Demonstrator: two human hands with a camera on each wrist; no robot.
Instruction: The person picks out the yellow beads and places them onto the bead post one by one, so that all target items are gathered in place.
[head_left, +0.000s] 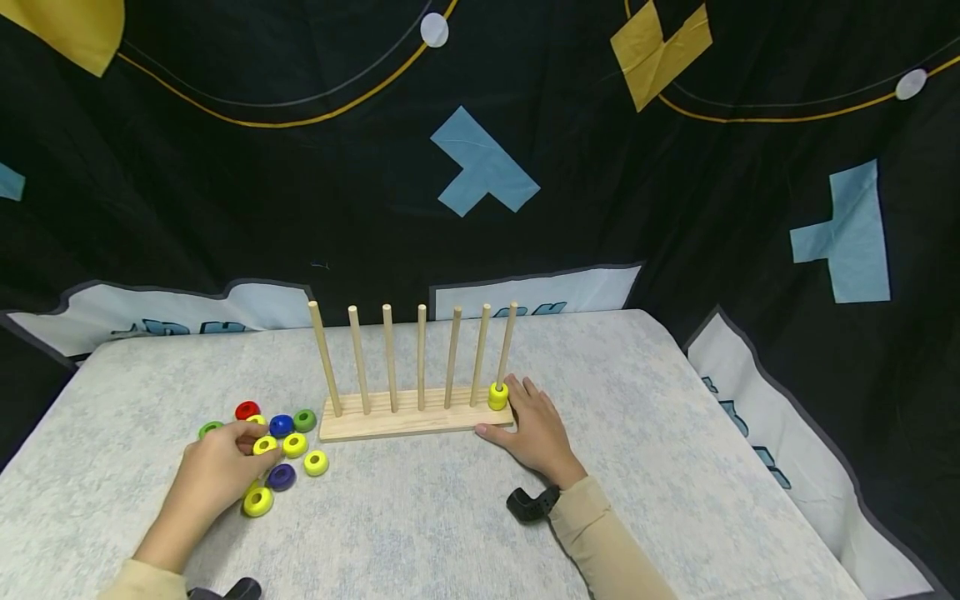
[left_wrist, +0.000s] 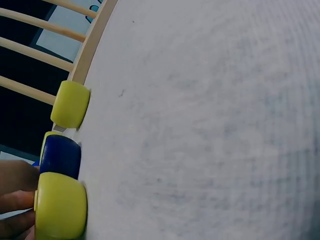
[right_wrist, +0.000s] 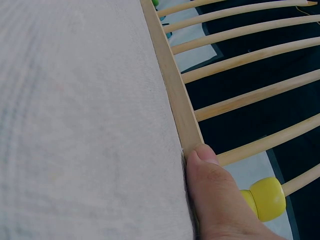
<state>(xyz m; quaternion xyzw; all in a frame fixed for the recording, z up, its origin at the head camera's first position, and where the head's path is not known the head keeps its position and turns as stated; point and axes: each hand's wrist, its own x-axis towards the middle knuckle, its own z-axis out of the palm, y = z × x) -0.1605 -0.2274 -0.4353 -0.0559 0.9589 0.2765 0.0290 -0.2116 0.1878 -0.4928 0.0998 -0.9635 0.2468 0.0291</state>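
Note:
My left hand (head_left: pixel 213 471) pinches a yellow ring (head_left: pixel 265 446) between thumb and fingers, amid loose rings on the table's left side. In the left wrist view its fingers (left_wrist: pixel 17 205) are partly hidden behind another yellow ring (left_wrist: pixel 61 206). A wooden peg stand (head_left: pixel 416 422) with several upright pegs stands in the middle. Two yellow rings (head_left: pixel 498 396) are stacked on its rightmost peg. My right hand (head_left: pixel 536 427) grips the stand's right end, its thumb (right_wrist: pixel 212 185) against the front edge and its fingers around the far side.
Around my left hand lie a red ring (head_left: pixel 247 410), blue ring (head_left: pixel 281 426), green ring (head_left: pixel 304 420), purple-blue ring (head_left: pixel 281 477) and several yellow ones. The pale tabletop (head_left: pixel 420 525) ends at a dark patterned cloth (head_left: pixel 360 200) behind.

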